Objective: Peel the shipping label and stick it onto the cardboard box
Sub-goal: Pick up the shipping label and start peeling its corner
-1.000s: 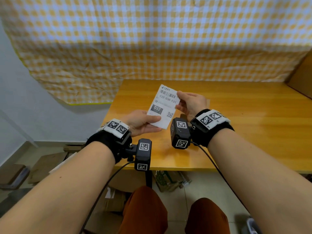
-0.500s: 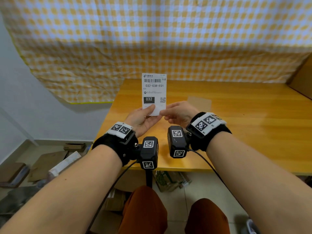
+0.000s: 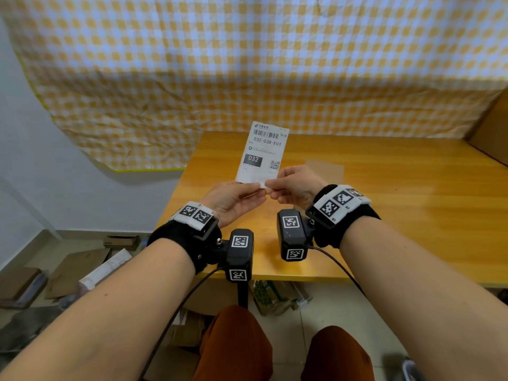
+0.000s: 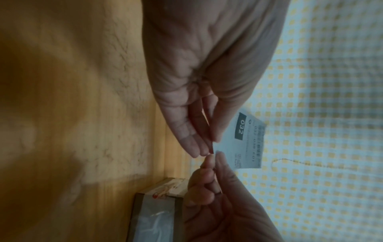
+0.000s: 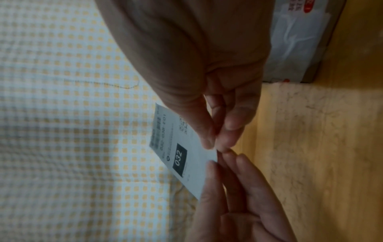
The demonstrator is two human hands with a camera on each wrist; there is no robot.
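Note:
A white shipping label [image 3: 264, 152] printed "032" stands upright above the wooden table [image 3: 384, 229]. My left hand [image 3: 257, 188] pinches its bottom edge between thumb and fingers. My right hand [image 3: 270, 187] pinches the bottom right corner, fingertips nearly touching the left ones. The left wrist view shows the label [image 4: 248, 142], the left hand [image 4: 209, 147] and the right hand [image 4: 213, 162]. The right wrist view shows the label [image 5: 182, 147] and the right hand [image 5: 213, 144]. The taped cardboard box [image 3: 327, 171] lies on the table behind my right hand, mostly hidden; its taped top [image 5: 296, 41] shows better from the wrist.
A yellow-checked cloth [image 3: 247, 64] hangs on the wall behind the table. A large brown cardboard piece [image 3: 492, 133] stands at the table's far right. Flattened cartons and scraps [image 3: 82, 270] lie on the floor to the left, under the table edge.
The label swung from tilted to upright and rose. My right hand moved from its upper right side down to the bottom corner, beside the left fingertips.

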